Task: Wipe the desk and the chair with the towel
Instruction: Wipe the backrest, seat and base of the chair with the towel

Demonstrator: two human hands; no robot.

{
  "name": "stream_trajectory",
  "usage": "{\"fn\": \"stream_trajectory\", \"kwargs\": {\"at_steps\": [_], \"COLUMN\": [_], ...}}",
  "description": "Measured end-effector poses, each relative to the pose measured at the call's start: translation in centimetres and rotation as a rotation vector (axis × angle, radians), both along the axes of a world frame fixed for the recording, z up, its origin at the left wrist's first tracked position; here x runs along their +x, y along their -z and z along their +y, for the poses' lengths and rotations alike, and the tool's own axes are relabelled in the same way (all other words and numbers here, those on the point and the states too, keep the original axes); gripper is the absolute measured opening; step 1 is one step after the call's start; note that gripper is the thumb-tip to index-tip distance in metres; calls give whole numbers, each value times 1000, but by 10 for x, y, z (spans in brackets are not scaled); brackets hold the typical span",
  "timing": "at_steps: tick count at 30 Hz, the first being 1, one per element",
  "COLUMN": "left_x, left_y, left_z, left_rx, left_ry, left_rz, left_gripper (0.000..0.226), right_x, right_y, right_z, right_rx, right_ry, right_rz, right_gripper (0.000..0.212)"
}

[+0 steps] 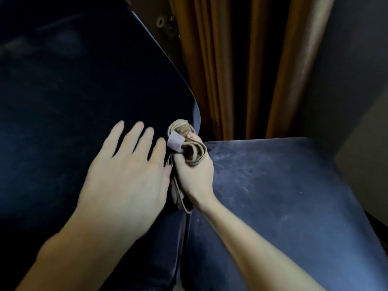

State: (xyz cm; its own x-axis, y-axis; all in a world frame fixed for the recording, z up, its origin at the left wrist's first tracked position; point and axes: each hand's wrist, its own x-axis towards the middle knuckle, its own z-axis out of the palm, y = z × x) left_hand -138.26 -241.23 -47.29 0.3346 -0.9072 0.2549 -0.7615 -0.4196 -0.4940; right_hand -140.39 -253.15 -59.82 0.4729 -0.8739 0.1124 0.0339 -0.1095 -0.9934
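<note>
The person leans over a blue velvet chair (pixel 283 196). Its dark backrest (pixel 73 80) fills the left of the view and its dusty, speckled seat lies to the right. The left hand (pixel 126 181) lies flat against the backrest, fingers (pixel 136 137) straight and spread, holding nothing. The right hand (pixel 195 177) grips a bunched tan towel (pixel 193 151), its fingers curled round the wad. The towel sits in the crease where backrest and seat meet, touching the backrest's edge, and a white label (pixel 175 141) sticks out of it. An orange-brown curtain (pixel 231 70) hangs behind the chair.
</note>
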Motion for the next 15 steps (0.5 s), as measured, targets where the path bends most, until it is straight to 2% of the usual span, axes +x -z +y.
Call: {"fn": "stream_trajectory", "kwargs": {"at_steps": [4, 8, 12, 15], "left_x": [15, 18, 22, 19], "left_y": [9, 9, 11, 8], "left_z": [4, 0, 3, 3], "left_rx": [-43, -38, 45, 98], "left_ry": [55, 94, 88, 55], "left_rz": [-11, -35, -50, -41], "left_gripper": [46, 44, 47, 52], "right_x": [35, 59, 67, 78], "right_y": [-1, -1, -4, 6], "right_z": [-41, -80, -119, -146], "right_rx": [63, 80, 123, 146], "right_ry": [33, 95, 73, 16], "right_rz": [55, 74, 74, 64], "right_gripper": [33, 58, 42, 52]}}
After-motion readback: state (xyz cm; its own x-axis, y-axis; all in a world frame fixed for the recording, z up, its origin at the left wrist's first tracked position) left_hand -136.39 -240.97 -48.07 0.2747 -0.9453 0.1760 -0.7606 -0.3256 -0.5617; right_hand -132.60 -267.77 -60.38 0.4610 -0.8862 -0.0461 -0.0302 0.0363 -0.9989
